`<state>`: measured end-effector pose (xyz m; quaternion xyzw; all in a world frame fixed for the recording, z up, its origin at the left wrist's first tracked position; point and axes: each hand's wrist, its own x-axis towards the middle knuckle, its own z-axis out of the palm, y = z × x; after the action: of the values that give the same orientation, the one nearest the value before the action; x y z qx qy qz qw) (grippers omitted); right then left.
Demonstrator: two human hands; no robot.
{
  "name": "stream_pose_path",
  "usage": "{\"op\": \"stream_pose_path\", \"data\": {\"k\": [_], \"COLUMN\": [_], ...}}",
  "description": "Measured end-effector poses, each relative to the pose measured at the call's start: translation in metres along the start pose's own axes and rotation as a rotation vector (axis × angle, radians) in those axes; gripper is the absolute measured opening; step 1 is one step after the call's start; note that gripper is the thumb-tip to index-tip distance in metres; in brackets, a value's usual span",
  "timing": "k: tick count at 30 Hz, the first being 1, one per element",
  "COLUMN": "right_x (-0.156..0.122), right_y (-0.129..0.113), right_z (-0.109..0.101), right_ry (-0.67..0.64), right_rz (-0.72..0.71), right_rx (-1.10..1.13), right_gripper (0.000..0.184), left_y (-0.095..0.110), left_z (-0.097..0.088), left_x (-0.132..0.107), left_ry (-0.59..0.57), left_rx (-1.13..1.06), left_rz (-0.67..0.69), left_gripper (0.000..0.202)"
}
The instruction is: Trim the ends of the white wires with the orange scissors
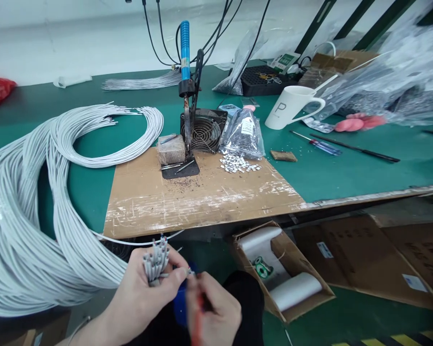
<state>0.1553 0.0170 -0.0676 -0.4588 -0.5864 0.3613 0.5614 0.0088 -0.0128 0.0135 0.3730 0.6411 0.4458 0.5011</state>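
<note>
My left hand point(140, 293) is closed round a bundle of grey-white cables point(156, 262), whose cut ends point up. Its thumb and forefinger pinch the end of one cable from the bundle. Close against that pinched end, my right hand point(220, 305) grips a red-handled tool point(197, 319). Motion smears the tool, and its jaws or tip cannot be made out. Both hands are in front of the bench edge, above my lap. To the left, a large coil of the same cable point(18, 230) hangs over the bench.
On a cardboard sheet point(202, 202) stand an upright blue-handled soldering iron point(185, 53), a small fan point(204, 132) and a pile of small white parts point(236, 164). Farther right are a mug point(286, 108) and a screwdriver point(324, 146). An open carton point(306, 307) sits below the bench edge.
</note>
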Motion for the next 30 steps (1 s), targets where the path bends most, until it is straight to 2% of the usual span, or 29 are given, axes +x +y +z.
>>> {"op": "stream_pose_path", "data": {"k": [1,2,4,6,9,11,14,22,30], "right_x": [0.003,0.006,0.012,0.015,0.015,0.014,0.013,0.014,0.016], "right_y": [0.004,0.007,0.012,0.012,0.002,-0.004,-0.006,-0.004,-0.006], "right_z": [-0.001,-0.003,-0.01,-0.015,-0.016,-0.015,-0.014,-0.017,-0.017], "right_ry": [0.12,0.176,0.162,0.01,-0.259,-0.337,-0.349,-0.378,-0.37], "right_rz": [0.145,0.193,0.231,0.165,-0.04,-0.147,-0.22,-0.242,-0.264], "right_rx": [0.092,0.126,0.133,0.055,-0.074,-0.106,-0.114,-0.122,-0.119], "right_gripper": [0.048,0.052,0.052,0.049,0.046,0.043,0.039,0.039,0.038], "left_y": [-0.001,-0.001,0.001,0.005,0.011,0.013,0.014,0.011,0.01], "left_z": [-0.001,-0.002,-0.002,-0.002,-0.001,0.0,-0.001,-0.004,-0.005], "left_x": [-0.001,-0.001,0.0,0.001,0.003,0.003,0.002,0.002,0.002], "left_ry": [0.01,0.013,-0.003,-0.014,-0.04,-0.061,-0.065,-0.119,-0.122], "left_rx": [-0.002,-0.004,-0.012,-0.031,-0.087,-0.119,-0.137,-0.079,-0.04], "left_rz": [0.005,0.007,0.006,0.009,0.002,-0.013,-0.028,-0.007,-0.031], "left_gripper": [0.025,0.025,0.025,0.025,0.026,0.026,0.025,0.029,0.03]}}
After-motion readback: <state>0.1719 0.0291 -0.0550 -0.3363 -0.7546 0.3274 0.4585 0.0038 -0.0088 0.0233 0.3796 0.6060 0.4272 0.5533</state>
